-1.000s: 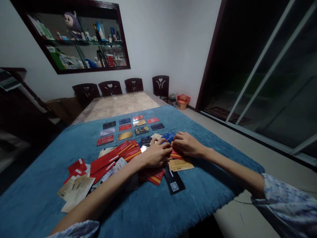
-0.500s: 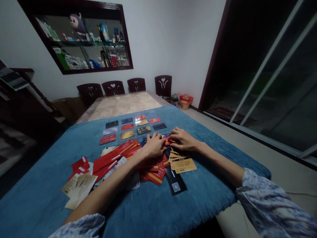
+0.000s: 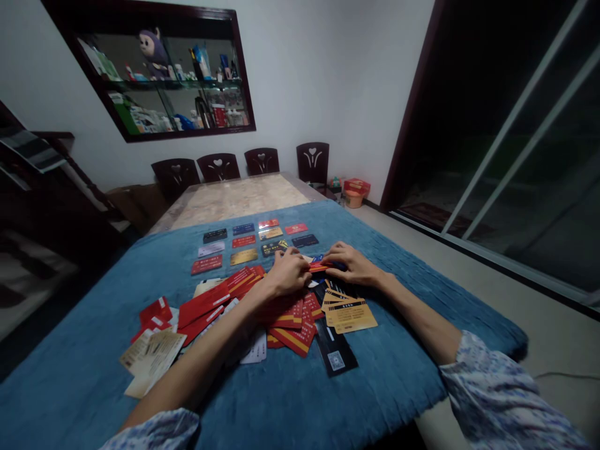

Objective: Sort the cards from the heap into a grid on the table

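My left hand [image 3: 291, 272] and my right hand [image 3: 350, 265] face each other over the pile, fingers curled around the two ends of a few red and blue cards [image 3: 319, 265]. How many cards they hold is hidden by the fingers. Under and beside my left forearm lie heaped red cards with orange stripes [image 3: 296, 331]. Gold cards [image 3: 352, 316] fan out just below my right hand, partly over a black card with a square code [image 3: 335, 353]. Beyond my hands, several cards lie spaced out in rows, among them a black and gold VIP card [image 3: 274, 249] and a gold card [image 3: 244, 256].
A blue cloth [image 3: 94, 325] covers the near part of the table; bare marble-patterned tabletop [image 3: 234, 195] shows beyond. Cream paper slips [image 3: 157, 362] and red envelopes [image 3: 201, 307] lie left. Dark chairs [image 3: 313, 161] stand at the far end, with a sliding glass door [image 3: 515, 137] right.
The view has shifted slightly, moving the scene a little right. My hands stay close together on the cards; the red card between them shows more plainly, with small finger shifts.
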A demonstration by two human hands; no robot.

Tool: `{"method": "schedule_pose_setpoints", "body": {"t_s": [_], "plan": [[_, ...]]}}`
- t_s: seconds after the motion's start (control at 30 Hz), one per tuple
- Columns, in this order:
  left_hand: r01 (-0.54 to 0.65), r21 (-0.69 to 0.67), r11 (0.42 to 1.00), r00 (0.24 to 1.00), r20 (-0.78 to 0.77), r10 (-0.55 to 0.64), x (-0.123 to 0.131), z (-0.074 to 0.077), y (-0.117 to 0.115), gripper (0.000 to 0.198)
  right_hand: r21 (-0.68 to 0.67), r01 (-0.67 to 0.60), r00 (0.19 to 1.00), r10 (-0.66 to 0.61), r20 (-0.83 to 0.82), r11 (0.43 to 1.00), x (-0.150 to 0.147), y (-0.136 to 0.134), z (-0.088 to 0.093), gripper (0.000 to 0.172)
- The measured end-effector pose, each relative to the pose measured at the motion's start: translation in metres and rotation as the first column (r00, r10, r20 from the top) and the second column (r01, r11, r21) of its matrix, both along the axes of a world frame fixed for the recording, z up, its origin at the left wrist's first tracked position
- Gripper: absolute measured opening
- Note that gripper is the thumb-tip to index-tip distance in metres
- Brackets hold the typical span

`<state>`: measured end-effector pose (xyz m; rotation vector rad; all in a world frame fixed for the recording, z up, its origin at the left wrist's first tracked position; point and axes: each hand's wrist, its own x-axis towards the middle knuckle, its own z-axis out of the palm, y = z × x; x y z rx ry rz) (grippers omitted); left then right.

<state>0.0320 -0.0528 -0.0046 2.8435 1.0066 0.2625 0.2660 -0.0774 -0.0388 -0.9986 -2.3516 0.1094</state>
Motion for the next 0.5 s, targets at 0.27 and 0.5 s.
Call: {"method": "schedule_pose_setpoints", "body": {"t_s": [0.27,0.5], "plan": [[-0.069,-0.021,0.997,0.978,0.196,0.072,-0.01,0.001,0.016,0.024,0.123,0.084,0.991,-0.07,-0.116,0.989,-0.002,0.013,-0.015,0.027],[-0.056,-0.045,0.997,0.93,0.362,0.069,-0.013,-0.01,0.024,0.022,0.075,0.153,0.977,-0.139,-0.164,0.985,-0.005,0.014,-0.017,0.032]]}}
